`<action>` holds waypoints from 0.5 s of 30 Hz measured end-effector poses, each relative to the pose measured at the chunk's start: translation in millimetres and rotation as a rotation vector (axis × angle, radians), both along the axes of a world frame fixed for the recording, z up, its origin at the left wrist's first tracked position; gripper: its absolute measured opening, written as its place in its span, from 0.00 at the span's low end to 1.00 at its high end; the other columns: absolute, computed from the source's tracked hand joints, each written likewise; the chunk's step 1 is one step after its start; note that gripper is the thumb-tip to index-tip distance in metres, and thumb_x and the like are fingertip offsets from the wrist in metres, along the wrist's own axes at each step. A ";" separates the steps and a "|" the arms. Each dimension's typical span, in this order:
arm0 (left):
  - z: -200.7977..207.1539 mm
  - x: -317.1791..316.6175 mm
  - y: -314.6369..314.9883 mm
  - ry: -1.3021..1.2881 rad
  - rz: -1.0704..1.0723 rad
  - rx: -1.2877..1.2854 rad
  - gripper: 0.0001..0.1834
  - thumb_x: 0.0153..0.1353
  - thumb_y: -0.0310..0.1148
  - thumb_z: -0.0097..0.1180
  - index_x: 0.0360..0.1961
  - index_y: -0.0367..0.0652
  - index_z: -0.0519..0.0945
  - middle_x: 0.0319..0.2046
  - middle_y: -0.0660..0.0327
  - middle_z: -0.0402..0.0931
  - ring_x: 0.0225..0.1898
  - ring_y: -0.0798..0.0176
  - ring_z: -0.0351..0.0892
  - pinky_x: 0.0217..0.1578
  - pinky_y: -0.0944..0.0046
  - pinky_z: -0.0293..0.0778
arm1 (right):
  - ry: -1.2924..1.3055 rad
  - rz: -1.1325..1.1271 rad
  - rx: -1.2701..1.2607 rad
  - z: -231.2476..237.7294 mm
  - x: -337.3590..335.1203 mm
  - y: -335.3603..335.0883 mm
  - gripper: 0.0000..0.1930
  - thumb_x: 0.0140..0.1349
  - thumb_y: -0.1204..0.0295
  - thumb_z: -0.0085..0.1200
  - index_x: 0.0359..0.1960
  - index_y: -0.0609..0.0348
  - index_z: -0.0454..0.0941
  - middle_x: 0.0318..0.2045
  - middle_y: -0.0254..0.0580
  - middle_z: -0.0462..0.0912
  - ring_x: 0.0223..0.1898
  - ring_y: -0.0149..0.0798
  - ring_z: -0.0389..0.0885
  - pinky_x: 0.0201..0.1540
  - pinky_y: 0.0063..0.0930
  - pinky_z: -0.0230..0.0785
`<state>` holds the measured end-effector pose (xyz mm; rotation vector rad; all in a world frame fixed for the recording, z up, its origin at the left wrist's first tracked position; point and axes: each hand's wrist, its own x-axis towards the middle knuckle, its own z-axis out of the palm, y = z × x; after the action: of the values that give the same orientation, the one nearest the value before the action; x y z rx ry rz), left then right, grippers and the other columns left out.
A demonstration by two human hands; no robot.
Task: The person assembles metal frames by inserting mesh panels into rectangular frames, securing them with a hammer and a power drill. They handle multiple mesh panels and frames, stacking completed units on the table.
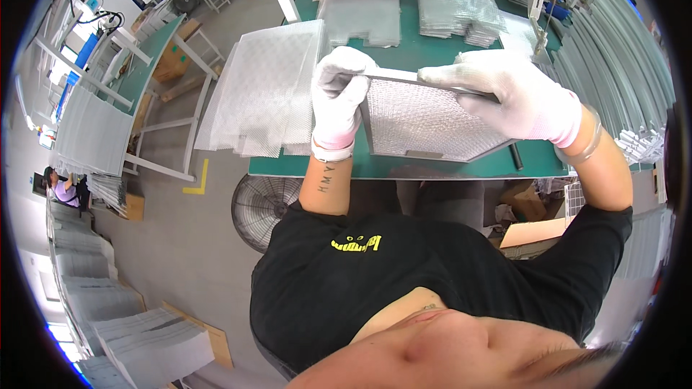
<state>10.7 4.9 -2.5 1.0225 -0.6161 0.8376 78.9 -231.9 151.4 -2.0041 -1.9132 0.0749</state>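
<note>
both gloved hands grip a framed mesh filter panel (425, 126) over the green worktop's (432, 50) front edge: left hand (337, 97) pinching its left corner, right hand (504, 94) clamped on top edge.

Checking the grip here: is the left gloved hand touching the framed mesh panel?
Touching. The head view shows the left hand wrapped around the framed mesh panel's left edge, fingers curled over its frame with no gap.

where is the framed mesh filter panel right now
In the head view the framed mesh filter panel is centre-right, held tilted over the green table between the left hand and right hand, right of the stack of mesh sheets.
</note>
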 end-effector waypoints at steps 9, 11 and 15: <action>6.0 -5.6 -4.8 0.013 -0.087 -0.001 0.12 0.58 0.15 0.56 0.41 0.42 0.76 0.39 0.59 0.72 0.41 0.64 0.75 0.45 0.64 0.73 | -0.041 0.047 0.043 -6.3 0.5 -4.1 0.25 0.57 0.80 0.52 0.59 0.58 0.75 0.36 0.51 0.79 0.41 0.55 0.79 0.46 0.41 0.71; 5.9 -9.1 -8.4 0.034 0.067 0.039 0.13 0.58 0.14 0.54 0.42 0.42 0.76 0.39 0.59 0.72 0.41 0.65 0.75 0.45 0.65 0.73 | -0.078 0.036 0.058 -8.1 2.1 -3.6 0.25 0.57 0.80 0.52 0.59 0.58 0.75 0.35 0.51 0.78 0.40 0.54 0.78 0.46 0.41 0.71; 5.6 -11.5 -9.1 0.073 0.116 0.047 0.15 0.58 0.14 0.53 0.43 0.43 0.75 0.40 0.59 0.70 0.41 0.67 0.74 0.45 0.67 0.72 | -0.063 0.023 0.053 -8.0 2.7 -4.8 0.25 0.56 0.79 0.53 0.59 0.58 0.75 0.34 0.50 0.78 0.39 0.54 0.78 0.45 0.41 0.71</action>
<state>-0.8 -4.2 3.1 1.1350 -0.5200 0.8865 81.6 -236.7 143.4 -1.9718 -1.9561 -0.0324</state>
